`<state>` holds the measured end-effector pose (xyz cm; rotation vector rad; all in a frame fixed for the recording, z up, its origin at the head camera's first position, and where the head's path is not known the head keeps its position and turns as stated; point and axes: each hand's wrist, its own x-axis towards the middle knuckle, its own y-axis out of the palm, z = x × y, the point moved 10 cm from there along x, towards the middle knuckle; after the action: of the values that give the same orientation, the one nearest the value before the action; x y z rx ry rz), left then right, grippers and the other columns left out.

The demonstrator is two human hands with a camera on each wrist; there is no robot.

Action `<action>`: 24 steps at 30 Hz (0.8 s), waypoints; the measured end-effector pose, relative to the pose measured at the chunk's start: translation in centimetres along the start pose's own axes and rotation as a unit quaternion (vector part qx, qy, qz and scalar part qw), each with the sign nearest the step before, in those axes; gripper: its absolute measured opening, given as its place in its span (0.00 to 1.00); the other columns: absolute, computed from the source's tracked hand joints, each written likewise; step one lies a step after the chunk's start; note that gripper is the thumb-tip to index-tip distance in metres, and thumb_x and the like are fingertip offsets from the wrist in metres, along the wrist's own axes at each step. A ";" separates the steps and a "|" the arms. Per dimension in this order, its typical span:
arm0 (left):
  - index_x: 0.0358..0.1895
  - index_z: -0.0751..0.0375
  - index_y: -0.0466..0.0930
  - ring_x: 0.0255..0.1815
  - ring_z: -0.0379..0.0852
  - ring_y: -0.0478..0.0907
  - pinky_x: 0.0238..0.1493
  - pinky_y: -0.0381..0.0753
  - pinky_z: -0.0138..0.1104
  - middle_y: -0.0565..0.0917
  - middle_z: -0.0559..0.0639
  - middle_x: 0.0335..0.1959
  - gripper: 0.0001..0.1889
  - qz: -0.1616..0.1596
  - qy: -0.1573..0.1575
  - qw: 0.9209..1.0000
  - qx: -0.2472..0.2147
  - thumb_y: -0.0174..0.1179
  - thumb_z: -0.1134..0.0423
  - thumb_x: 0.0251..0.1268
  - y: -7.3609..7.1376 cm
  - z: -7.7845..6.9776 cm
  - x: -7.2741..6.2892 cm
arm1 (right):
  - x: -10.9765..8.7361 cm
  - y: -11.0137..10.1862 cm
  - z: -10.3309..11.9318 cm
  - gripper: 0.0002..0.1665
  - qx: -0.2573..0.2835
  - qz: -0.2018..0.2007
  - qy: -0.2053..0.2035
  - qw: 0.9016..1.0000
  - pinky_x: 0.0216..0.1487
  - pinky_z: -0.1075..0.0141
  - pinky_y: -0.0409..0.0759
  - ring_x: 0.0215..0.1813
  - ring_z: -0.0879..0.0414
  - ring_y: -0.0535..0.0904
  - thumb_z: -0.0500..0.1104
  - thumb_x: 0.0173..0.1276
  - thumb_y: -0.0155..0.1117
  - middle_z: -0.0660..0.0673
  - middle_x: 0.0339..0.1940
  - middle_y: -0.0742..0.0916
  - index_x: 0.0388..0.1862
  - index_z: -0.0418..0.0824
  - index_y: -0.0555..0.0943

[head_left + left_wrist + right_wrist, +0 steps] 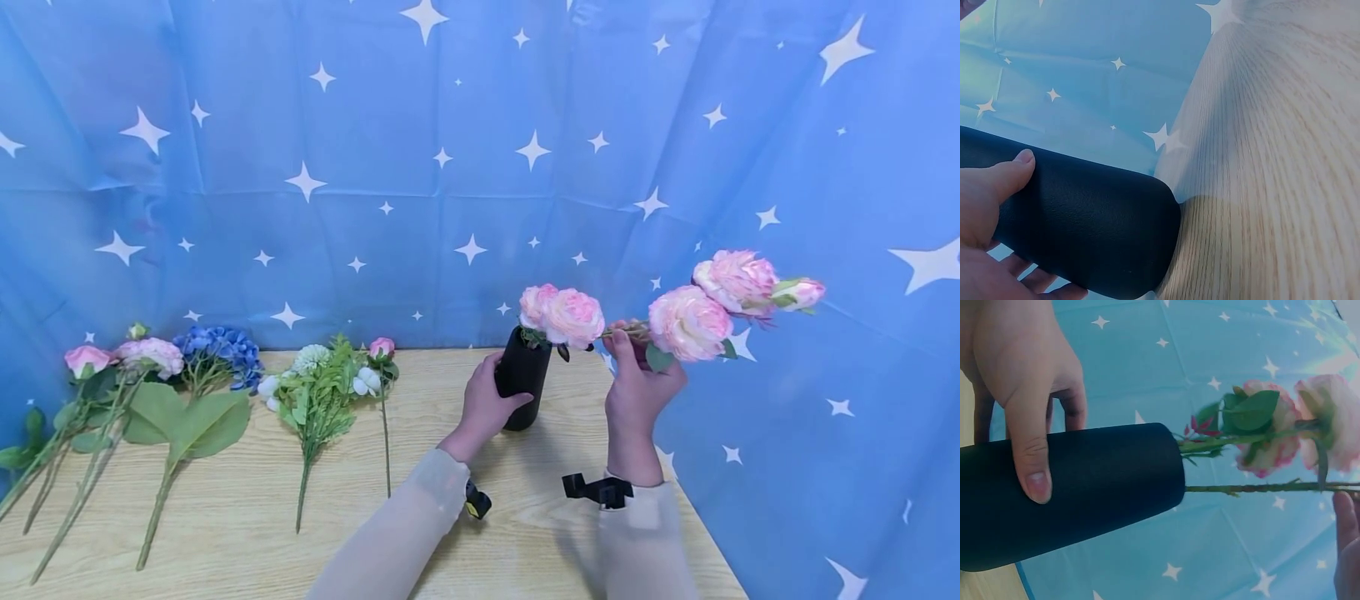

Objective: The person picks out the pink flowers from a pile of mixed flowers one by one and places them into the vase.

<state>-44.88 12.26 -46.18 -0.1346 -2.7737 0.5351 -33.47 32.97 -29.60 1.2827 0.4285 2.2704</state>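
Observation:
My left hand (486, 404) grips the side of a black vase (522, 383), thumb across its front. In the head view the vase leans slightly to the right. Pink-and-white flowers (573, 318) rise from its mouth. To the right, my right hand (641, 400) pinches the stem of another pink spray (690, 323), which has two full blooms and a bud (801, 292). In the right wrist view this stem (1241, 488) runs into the vase mouth beside the stem of the other flowers. The left wrist view shows the vase's lower end (1122, 237) at the tabletop; the flowers are out of its sight.
On the wooden table (517, 542) several artificial stems lie to the left: pink flowers (150, 357), a blue hydrangea (225, 348), a green spray (318, 400) and a single pink bud stem (384, 417). A blue star-patterned curtain (480, 167) hangs behind and to the right.

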 end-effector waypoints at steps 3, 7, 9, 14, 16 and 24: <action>0.79 0.55 0.66 0.76 0.57 0.74 0.76 0.74 0.53 0.76 0.56 0.75 0.43 0.000 0.000 1.000 -0.001 0.77 0.53 0.65 0.0 0.0 0.0 | -0.2 0.2 -0.5 0.14 -0.004 0.007 0.006 1.000 0.46 0.62 0.92 0.42 0.49 0.92 0.24 0.67 0.72 0.37 0.39 0.92 0.49 0.17 0.84; 0.80 0.55 0.65 0.76 0.56 0.73 0.77 0.75 0.53 0.75 0.56 0.76 0.43 0.001 -0.005 1.000 -0.002 0.77 0.53 0.65 0.1 0.0 -0.1 | -0.6 0.3 -1.5 0.14 -0.010 0.011 0.017 1.000 0.45 0.63 0.92 0.41 0.52 0.92 0.25 0.66 0.73 0.39 0.38 0.93 0.49 0.19 0.85; 0.80 0.54 0.65 0.76 0.56 0.73 0.77 0.74 0.53 0.75 0.55 0.76 0.43 0.001 -0.006 1.000 -0.006 0.77 0.53 0.65 0.1 0.0 -0.1 | -0.8 0.4 -1.9 0.13 -0.012 0.014 0.020 1.000 0.45 0.63 0.92 0.40 0.53 0.92 0.25 0.66 0.73 0.40 0.38 0.93 0.49 0.20 0.86; 0.80 0.54 0.65 0.76 0.56 0.73 0.77 0.74 0.53 0.75 0.55 0.76 0.43 0.002 -0.005 1.000 -0.006 0.77 0.53 0.65 0.2 0.2 -0.1 | -1.3 0.6 -2.7 0.11 -0.071 0.020 0.013 0.997 0.42 0.69 0.90 0.38 0.58 0.90 0.26 0.66 0.73 0.47 0.36 0.93 0.47 0.23 0.88; 0.80 0.54 0.65 0.77 0.56 0.73 0.77 0.74 0.52 0.75 0.55 0.76 0.43 0.003 -0.005 1.000 -0.004 0.77 0.53 0.65 0.2 0.2 0.0 | -1.5 0.7 -3.1 0.11 -0.090 0.022 0.020 0.995 0.40 0.69 0.89 0.37 0.59 0.90 0.25 0.66 0.71 0.49 0.36 0.93 0.47 0.25 0.88; 0.80 0.53 0.65 0.76 0.56 0.73 0.77 0.75 0.52 0.75 0.55 0.76 0.43 0.002 -0.004 1.000 -0.003 0.77 0.53 0.65 0.1 0.2 -0.1 | -2.4 0.9 -5.1 0.14 -0.147 0.046 0.048 0.987 0.38 0.75 0.84 0.33 0.65 0.85 0.21 0.64 0.71 0.55 0.33 0.93 0.48 0.28 0.90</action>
<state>-44.82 12.27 -46.43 -0.1391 -2.7827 0.5306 -37.03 30.79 -33.43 1.0676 0.0627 2.3703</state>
